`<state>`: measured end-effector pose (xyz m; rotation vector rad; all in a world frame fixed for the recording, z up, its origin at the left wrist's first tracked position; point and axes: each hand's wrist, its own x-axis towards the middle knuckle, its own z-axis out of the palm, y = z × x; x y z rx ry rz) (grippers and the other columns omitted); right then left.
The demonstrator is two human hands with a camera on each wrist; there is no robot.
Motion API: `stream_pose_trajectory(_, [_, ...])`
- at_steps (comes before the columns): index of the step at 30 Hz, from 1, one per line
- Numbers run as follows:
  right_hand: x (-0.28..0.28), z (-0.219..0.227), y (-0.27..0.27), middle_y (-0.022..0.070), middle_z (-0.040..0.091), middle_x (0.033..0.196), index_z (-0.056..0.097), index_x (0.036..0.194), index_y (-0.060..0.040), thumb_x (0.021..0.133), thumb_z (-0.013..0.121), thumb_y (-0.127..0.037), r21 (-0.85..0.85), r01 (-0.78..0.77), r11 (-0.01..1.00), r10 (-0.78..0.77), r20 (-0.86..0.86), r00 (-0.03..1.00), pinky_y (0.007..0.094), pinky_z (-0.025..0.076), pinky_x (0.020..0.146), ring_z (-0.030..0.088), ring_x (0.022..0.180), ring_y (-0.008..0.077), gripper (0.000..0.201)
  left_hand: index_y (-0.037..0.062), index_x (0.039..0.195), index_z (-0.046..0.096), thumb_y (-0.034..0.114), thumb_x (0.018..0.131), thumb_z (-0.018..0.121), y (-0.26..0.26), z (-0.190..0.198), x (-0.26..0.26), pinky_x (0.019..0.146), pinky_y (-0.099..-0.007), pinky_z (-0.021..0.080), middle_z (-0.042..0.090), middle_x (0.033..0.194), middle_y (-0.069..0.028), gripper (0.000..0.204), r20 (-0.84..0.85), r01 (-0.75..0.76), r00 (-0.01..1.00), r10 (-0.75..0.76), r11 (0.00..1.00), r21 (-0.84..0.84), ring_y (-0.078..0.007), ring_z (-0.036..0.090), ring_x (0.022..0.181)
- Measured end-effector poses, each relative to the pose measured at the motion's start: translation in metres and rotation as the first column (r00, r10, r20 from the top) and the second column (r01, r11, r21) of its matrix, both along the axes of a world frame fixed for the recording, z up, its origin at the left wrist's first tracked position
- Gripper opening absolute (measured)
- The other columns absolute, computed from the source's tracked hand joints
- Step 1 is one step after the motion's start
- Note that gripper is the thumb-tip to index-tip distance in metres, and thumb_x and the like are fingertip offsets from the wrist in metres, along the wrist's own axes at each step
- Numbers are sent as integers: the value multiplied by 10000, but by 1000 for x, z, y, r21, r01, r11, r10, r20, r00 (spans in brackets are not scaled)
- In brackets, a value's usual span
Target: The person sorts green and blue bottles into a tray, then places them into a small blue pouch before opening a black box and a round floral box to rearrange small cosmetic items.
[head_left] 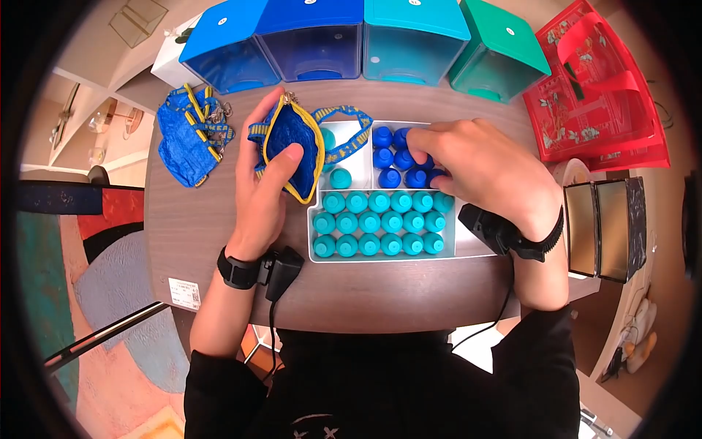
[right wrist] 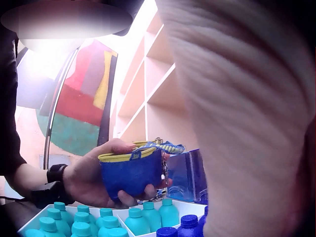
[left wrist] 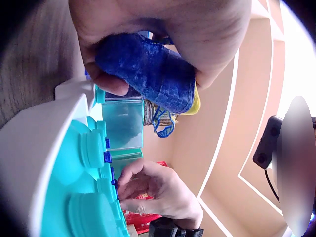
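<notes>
My left hand [head_left: 265, 168] grips a small blue pouch [left wrist: 148, 74] with yellow trim, its zipped mouth spread apart and the thumb over the rim. A patterned strap [head_left: 351, 121] loops from the pouch over the tray's left part. Over the tray's upper right compartment, my right hand [head_left: 486, 164] reaches down, thumb and fingers curled about a dark blue bottle [head_left: 426, 164]. Other dark blue bottles [head_left: 384, 157] stand around those fingertips. Rows of turquoise bottles [head_left: 369, 222] fill the front compartment of the white tray [head_left: 351, 157]. The right hand hides part of the blue group.
More blue pouches [head_left: 180, 139] with yellow trim and chains lie at the left. Four coloured bins, including a dark blue bin [head_left: 311, 44], line the back of the table [head_left: 351, 296]. A red gift bag [head_left: 596, 91] stands at the back right.
</notes>
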<state>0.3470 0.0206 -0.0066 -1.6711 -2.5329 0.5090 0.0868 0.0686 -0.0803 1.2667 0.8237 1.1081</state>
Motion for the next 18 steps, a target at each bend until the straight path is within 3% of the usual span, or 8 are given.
stream_pose_trajectory(9, [1, -1, 1, 147, 668, 928, 568, 916, -11, 681, 767, 46, 12, -13, 1000, 13, -72, 997, 433, 501, 785, 632, 925, 386, 313, 98, 1527, 338, 189, 925, 618, 0, 1, 1, 893, -304, 539, 521, 1338, -108, 670, 8, -13, 1000, 13, 1000, 18, -192, 600, 1125])
stream_pose_trajectory(11, [1, -2, 1, 147, 668, 924, 567, 916, -10, 680, 766, 49, 12, -19, 1000, 20, -76, 997, 432, 501, 786, 630, 924, 387, 314, 66, 1490, 390, 166, 907, 682, -1, 3, 1, 991, -305, 480, 530, 1308, -80, 659, 93, 12, 996, -7, 998, -55, -148, 551, 1152])
stream_pose_trajectory(18, [1, -3, 3, 150, 668, 903, 553, 895, -7, 689, 767, 38, 0, -23, 1000, 23, -71, 997, 433, 494, 772, 628, 917, 389, 301, 67, 1488, 393, 162, 911, 678, -1, 2, 1, 995, -304, 479, 536, 1308, -83, 650, 79, 16, 997, -13, 999, -32, -145, 552, 1154])
